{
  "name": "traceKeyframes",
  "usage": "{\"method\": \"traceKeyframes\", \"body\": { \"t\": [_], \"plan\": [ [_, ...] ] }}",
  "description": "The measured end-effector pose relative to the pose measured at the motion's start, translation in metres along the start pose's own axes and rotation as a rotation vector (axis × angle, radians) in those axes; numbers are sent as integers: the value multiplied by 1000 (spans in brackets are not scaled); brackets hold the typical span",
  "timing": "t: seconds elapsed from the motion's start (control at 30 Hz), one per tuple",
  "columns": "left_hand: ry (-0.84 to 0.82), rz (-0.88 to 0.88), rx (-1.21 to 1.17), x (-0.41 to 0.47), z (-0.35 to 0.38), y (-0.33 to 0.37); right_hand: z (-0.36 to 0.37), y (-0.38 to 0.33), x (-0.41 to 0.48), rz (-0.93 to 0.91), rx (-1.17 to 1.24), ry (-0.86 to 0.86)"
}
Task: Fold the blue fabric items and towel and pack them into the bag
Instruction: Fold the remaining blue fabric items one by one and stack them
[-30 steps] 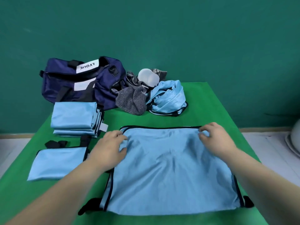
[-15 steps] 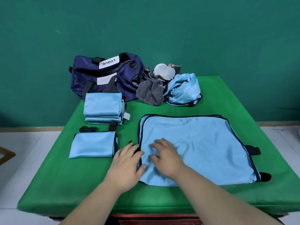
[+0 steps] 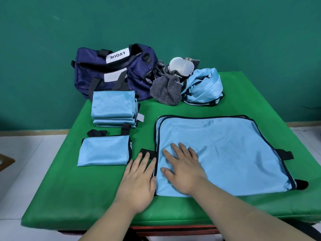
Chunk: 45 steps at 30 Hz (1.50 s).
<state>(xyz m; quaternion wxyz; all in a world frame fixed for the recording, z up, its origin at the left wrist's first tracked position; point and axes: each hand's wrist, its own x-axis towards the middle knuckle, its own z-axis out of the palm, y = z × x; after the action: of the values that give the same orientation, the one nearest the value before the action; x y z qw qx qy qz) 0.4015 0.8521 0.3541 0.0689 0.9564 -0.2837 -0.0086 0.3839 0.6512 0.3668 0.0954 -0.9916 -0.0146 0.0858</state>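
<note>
Green cloth (image 3: 104, 197) covers the table, which stands against a teal wall (image 3: 173, 23). We record a navy bag (image 3: 97, 79) at the far left corner, its white label reading LVQUE upside down to the camera. Directly in front of it sits a stack of folded blue pieces (image 3: 112, 106), and nearer the front edge lies a single folded blue piece (image 3: 104, 152) with black straps showing at its far side. To the right of the bag we find a grey striped cloth (image 3: 165, 91), a pale rounded object (image 3: 180, 66) resting on top of that heap, and a crumpled blue piece (image 3: 203, 87) touching the cloth. The large blue sheet (image 3: 234, 153), edged in black, lies spread flat over the right half of the table, with two black tabs (image 3: 284, 154) projecting at its right edge. Our right hand (image 3: 182, 169) lies palm down on the sheet's near left area, fingers straight and spread, gripping nothing. Our left hand (image 3: 139, 178) lies flat on the green cloth just beside the sheet's left edge, fingers extended, their tips resting on a black tab (image 3: 145, 151) there.
</note>
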Motion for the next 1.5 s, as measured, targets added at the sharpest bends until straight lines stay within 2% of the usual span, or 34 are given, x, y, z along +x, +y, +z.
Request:
{"method": "traceKeyframes", "body": {
  "t": [0.3, 0.47, 0.67, 1.0, 1.27, 1.5],
  "plan": [
    [-28, -100, 82, -2, 3, 4, -15, -17, -1, -21, -262, -118],
    [-27, -74, 81, -4, 4, 2, 5, -38, -10, -25, -78, -44],
    [-17, -29, 55, -8, 1, -6, 8, -35, -8, -19, -60, -33],
    [17, -92, -69, -13, 2, -6, 7, -36, -9, -5, -83, -62],
    [-51, -152, -10, -20, -17, -1, -1, -43, -9, 24, -199, -139],
    [60, -116, 1, -32, -33, 24, -22, -16, -51, 119, 58, -23]
  ]
}}
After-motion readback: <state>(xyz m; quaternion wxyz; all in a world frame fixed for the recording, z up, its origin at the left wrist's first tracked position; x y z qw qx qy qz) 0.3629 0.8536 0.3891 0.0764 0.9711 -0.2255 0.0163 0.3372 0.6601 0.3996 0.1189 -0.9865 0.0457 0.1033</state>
